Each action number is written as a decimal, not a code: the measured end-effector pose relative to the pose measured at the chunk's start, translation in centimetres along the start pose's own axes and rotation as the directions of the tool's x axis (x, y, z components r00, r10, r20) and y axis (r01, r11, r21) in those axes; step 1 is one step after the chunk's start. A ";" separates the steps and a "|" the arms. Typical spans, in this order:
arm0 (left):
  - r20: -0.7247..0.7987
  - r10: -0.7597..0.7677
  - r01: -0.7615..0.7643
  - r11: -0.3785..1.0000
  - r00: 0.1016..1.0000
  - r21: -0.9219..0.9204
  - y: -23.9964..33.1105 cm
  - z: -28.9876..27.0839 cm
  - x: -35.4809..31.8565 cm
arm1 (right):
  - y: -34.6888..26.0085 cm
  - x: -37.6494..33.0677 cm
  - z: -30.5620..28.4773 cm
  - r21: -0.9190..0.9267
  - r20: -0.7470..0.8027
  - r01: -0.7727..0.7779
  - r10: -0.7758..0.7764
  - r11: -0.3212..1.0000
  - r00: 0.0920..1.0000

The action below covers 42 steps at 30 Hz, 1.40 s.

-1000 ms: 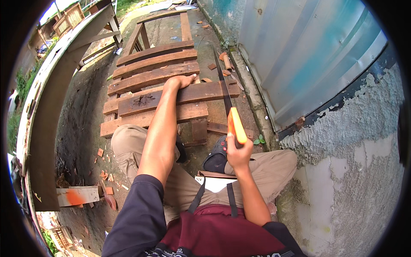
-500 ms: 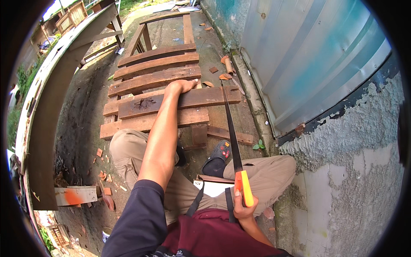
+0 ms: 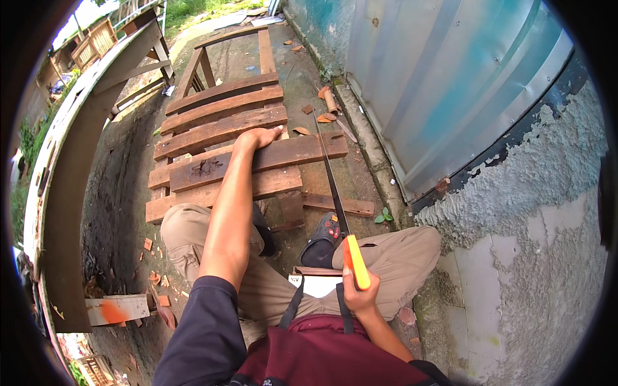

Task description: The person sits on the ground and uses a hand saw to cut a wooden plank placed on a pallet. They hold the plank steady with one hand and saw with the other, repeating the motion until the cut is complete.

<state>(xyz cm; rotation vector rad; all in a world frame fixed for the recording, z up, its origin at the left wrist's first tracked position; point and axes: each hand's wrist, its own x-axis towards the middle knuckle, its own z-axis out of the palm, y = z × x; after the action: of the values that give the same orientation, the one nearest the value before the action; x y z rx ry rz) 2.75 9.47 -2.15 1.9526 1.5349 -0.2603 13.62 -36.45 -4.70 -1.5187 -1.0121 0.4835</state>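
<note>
At the far left a long pale beam [image 3: 71, 193] runs away from the person, with a short offcut [image 3: 116, 310] marked orange at its near end. Next comes the pallet [image 3: 219, 132] of weathered slats. The left hand [image 3: 257, 138] lies flat and open on the plank [image 3: 257, 161] set across it, palm down, pressing rather than gripping. The plank's long axis runs left to right, crosswise to the outstretched arm. Further right, the saw [image 3: 331, 183] crosses the plank near its right end, blade pointing away. The right hand [image 3: 359, 297] is clenched around its orange handle, drawn back close to the body, so the left hand is nearer the plank. A corrugated metal wall [image 3: 450, 83] stands at right.
</note>
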 end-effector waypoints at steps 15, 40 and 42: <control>-0.015 0.051 -0.050 0.996 0.999 0.074 0.9 -0.6 -1.8 | 0.3 7.8 3.8 0.043 -0.031 0.008 -0.007 0.999 1.000; -0.049 -0.029 0.030 0.999 0.998 0.023 3.4 0.3 -3.4 | -0.8 -3.0 -2.4 -0.092 -0.005 0.001 -0.001 0.996 1.000; -0.112 -0.022 0.027 0.999 0.993 0.039 0.7 -0.5 -1.5 | -0.8 1.0 -0.4 0.017 -0.012 -0.039 0.039 0.999 0.999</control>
<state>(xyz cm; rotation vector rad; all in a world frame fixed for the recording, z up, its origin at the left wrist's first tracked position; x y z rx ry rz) 2.85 8.41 -0.74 2.0109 1.6377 -0.1972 14.20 -35.92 -3.57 -1.5272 -0.9678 0.5083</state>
